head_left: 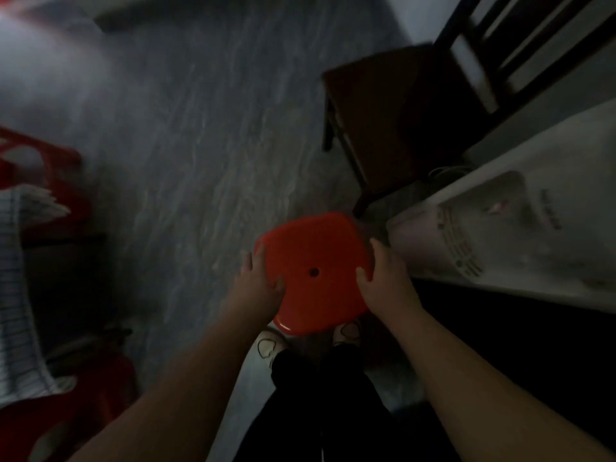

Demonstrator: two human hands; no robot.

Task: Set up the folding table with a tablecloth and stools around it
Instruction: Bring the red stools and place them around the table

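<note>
Left edge: striped white cloth [16,295], blurred. Lower centre: left hand [256,281] grips the left rim of the red stool [316,248], thumb on the seat. Right hand [386,278] grips the right rim likewise. Upper right: dark wooden chair [400,111].
</note>
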